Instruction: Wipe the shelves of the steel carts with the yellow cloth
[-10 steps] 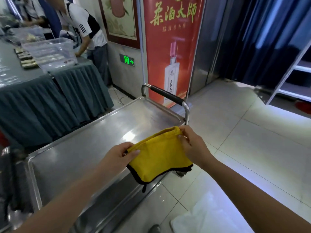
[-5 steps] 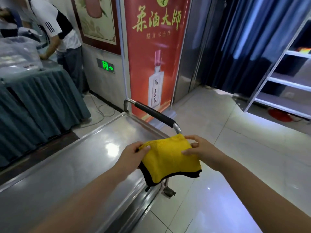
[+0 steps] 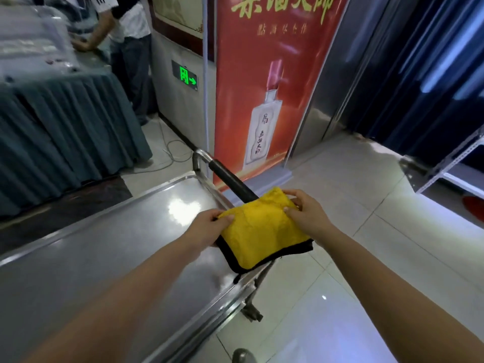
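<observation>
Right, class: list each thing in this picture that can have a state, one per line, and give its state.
yellow cloth: folded, held up over the cart's corner by both hands.
left hand: pinches the cloth's left edge.
right hand: grips the cloth's right side, fingers curled over its top.
steel cart: top shelf bare and shiny.
cart handle: untouched.
exit sign: lit green.

Right hand [image 3: 305, 217] has shifted its grip on the yellow cloth [image 3: 262, 231].
</observation>
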Demonstrator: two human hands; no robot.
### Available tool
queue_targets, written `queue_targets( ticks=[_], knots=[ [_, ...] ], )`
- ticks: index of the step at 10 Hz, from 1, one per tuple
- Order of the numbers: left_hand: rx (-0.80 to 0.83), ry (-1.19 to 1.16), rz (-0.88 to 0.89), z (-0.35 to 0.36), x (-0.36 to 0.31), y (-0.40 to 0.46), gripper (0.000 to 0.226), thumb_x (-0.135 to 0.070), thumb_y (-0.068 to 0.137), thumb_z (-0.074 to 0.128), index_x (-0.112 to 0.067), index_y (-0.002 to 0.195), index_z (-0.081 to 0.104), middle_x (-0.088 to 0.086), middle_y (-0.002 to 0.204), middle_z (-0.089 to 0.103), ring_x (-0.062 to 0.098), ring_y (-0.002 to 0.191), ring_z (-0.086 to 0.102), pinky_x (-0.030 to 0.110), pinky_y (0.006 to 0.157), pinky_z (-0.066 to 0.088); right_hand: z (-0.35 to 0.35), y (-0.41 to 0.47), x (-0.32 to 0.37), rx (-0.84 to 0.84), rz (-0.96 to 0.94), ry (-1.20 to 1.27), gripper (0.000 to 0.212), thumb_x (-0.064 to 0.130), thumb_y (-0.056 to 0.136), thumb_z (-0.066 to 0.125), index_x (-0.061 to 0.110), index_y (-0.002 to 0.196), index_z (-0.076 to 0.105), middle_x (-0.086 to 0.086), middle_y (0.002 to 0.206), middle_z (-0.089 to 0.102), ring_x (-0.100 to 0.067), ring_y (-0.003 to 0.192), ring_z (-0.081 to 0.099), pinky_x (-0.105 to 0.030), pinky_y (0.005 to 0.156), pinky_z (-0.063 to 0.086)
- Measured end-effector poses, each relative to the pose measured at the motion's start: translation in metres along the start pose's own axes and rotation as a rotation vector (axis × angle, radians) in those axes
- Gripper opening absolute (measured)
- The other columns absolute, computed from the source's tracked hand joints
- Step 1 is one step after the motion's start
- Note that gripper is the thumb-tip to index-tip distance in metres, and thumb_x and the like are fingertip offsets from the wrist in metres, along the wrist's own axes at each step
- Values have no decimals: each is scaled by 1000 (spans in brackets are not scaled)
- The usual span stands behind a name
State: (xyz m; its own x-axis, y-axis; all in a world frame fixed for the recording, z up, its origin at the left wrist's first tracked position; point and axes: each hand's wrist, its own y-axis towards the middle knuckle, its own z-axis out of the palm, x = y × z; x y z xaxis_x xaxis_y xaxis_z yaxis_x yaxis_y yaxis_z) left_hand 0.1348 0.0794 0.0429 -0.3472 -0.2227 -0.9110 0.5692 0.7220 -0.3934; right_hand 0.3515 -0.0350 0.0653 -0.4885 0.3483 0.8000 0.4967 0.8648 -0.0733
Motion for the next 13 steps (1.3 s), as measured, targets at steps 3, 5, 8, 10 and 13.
queue_targets(
  ticks=[3, 5, 8, 10, 13],
  knots=[
    [-202, -189, -88, 31, -10, 81, 35, -5, 88, 61, -15, 121, 57, 11, 115, 61, 25, 101, 62, 37, 81, 56, -2, 137, -55, 136, 17, -36, 44, 5, 90, 54, 17, 132, 51, -12, 129, 56, -29, 114, 53, -32, 85, 41],
    [-238, -21, -128, 49, 13, 107, 56, -14, 91, 64, -20, 140, 39, 1, 124, 51, 22, 106, 58, 32, 83, 49, 22, 146, -81, 347, 157, -178, 72, 48, 90, 57, 23, 150, 25, -3, 154, 33, -26, 138, 36, -41, 110, 33],
    [-224, 202, -170, 50, 70, 86, 67, -30, 92, 62, -25, 149, 28, -4, 127, 45, 16, 102, 55, 30, 85, 48, 39, 104, -86, 463, 72, -71, 51, 57, 96, 36, 32, 141, 42, 1, 130, 58, -20, 106, 58, -32, 83, 44],
    [-362, 232, -139, 21, 103, 26, 28, -37, 91, 60, -24, 115, 63, 2, 111, 65, 19, 98, 62, 35, 88, 51, 42, 87, -79, 380, 51, -81, 46, 47, 97, 44, 25, 137, 46, -1, 127, 59, -24, 112, 57, -43, 97, 45],
    [-575, -26, -34, -21, 158, -151, 26, -20, 96, 56, -21, 70, 61, -1, 69, 60, 20, 75, 57, 40, 83, 51, 46, -17, -70, 109, 68, -233, 54, 36, 100, 44, 15, 148, 32, -16, 149, 39, -37, 132, 40, -43, 103, 34]
  ],
)
